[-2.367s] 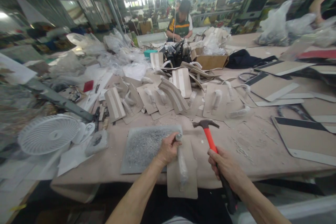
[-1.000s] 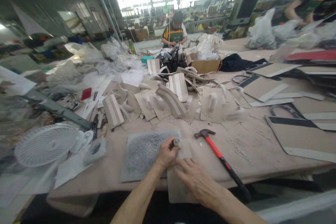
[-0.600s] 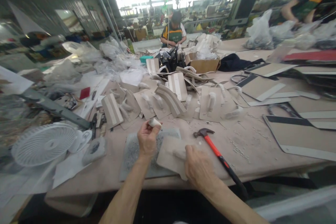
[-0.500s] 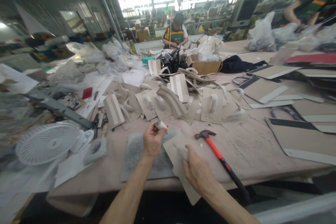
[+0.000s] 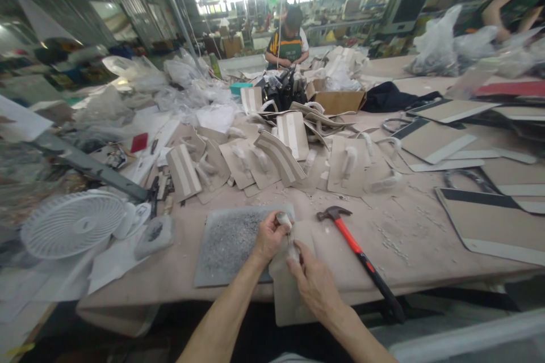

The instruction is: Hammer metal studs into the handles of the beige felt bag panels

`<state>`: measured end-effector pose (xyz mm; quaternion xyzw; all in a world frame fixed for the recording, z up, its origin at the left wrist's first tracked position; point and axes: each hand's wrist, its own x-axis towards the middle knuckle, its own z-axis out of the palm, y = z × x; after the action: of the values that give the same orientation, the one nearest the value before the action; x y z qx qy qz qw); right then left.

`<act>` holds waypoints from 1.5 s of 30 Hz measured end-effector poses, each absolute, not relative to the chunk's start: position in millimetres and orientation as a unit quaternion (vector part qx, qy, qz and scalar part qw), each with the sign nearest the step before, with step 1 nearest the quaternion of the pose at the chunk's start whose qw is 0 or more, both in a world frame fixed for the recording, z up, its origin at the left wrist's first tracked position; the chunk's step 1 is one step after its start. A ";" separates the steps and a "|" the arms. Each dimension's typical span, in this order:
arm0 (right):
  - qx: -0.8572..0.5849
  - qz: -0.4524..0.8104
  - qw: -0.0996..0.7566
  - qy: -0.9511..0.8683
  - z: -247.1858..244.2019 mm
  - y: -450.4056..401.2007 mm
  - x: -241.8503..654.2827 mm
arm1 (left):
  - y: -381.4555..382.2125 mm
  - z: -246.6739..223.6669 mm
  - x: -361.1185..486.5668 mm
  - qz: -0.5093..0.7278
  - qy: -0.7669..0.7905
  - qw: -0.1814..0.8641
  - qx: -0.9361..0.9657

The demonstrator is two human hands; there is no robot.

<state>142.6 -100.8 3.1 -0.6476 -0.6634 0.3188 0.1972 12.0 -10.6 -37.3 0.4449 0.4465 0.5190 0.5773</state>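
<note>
My left hand [image 5: 268,239] is closed round a short tool with a pale, thick handle [image 5: 284,219], grey on top. Its thin tip points down at a beige panel [image 5: 290,302]. My right hand [image 5: 318,282] grips the plastic-wrapped carrying handle [image 5: 293,250] on that panel, just below the tool. Whether the tip touches the handle's end I cannot tell. The panel overlaps the right edge of a worn grey slab [image 5: 234,245] and hangs over the table's front edge. To the right lies a claw hammer [image 5: 351,243] with a red and black shaft.
Several beige panels with wrapped handles [image 5: 347,167] are heaped behind my hands. A white fan grille [image 5: 72,227] and a wrapped lump [image 5: 154,237] sit left. Larger flat panels [image 5: 489,221] lie right. A co-worker [image 5: 289,42] sits across the table; another person's arm [image 5: 496,14] shows far right.
My left hand has moved right with the tool, over to the carrying handle. The panel has turned more upright in view, and my right hand has shifted its hold slightly.
</note>
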 end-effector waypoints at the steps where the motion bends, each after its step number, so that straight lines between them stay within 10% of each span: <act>1: -0.655 0.305 0.215 -0.657 1.4 -98.9 151.4 | -10.9 -37.4 11.0 0.516 0.445 0.581 0.445; 10: -0.770 0.023 0.035 -0.637 -15.5 -83.9 257.3 | -11.3 -42.7 10.8 0.494 0.459 0.556 0.486; 22: -0.708 0.517 0.251 -0.410 36.4 -76.3 235.6 | -20.2 -39.0 12.1 0.441 0.481 0.414 0.634; 26: -0.680 0.315 0.322 -0.578 60.0 -89.4 220.0 | -22.9 -38.2 11.5 0.436 0.473 0.420 0.640; 33: -0.559 0.047 0.191 -0.806 98.7 -85.7 220.4 | -24.6 -36.6 12.8 0.436 0.476 0.439 0.625; 40: -0.630 -0.106 0.438 -0.632 158.3 -89.2 207.6 | -24.6 -34.6 10.7 0.428 0.470 0.436 0.637; 45: -0.572 0.008 0.209 -0.793 74.4 -100.1 214.5 | -24.2 -34.0 11.4 0.434 0.470 0.439 0.631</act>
<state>214.5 -100.1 74.4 -0.5721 -0.7930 0.0077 0.2092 11.4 -24.2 -34.0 0.6309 0.4697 0.4339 0.4394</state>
